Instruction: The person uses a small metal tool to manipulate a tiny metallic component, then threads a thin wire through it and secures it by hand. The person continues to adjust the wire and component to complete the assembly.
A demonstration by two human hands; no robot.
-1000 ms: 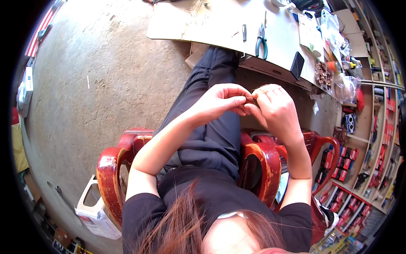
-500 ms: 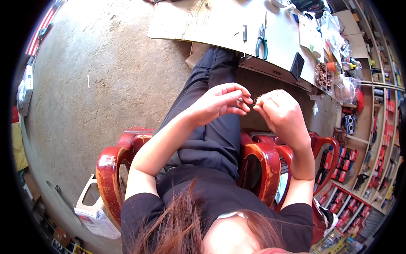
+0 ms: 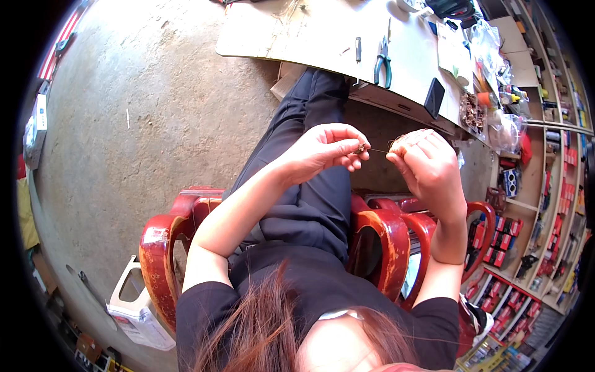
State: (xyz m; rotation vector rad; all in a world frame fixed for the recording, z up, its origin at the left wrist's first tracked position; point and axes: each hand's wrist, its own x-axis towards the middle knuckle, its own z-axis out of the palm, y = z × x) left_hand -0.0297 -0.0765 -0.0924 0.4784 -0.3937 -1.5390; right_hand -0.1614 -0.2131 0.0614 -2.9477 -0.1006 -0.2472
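I sit on a red chair (image 3: 162,243) with both hands raised over my lap. My left hand (image 3: 325,150) pinches a small brownish part (image 3: 360,149) between thumb and fingertips. A thin copper-coloured wire (image 3: 378,150) runs from that part to my right hand (image 3: 424,162), which pinches its other end. A small gap shows between the two hands, and the wire looks stretched taut across it. Below them are my dark trousers (image 3: 310,204).
A pale worktable (image 3: 322,34) ahead carries teal-handled pliers (image 3: 383,62), a dark phone (image 3: 434,97) and plastic bags of small parts (image 3: 489,56). Shelves of boxed goods (image 3: 551,186) line the right. A white plastic jug (image 3: 139,304) stands on the concrete floor (image 3: 142,118) at left.
My hands were pressed together a second ago. They have since drawn apart, the right hand moving right, so the thin wire now spans the gap between them.
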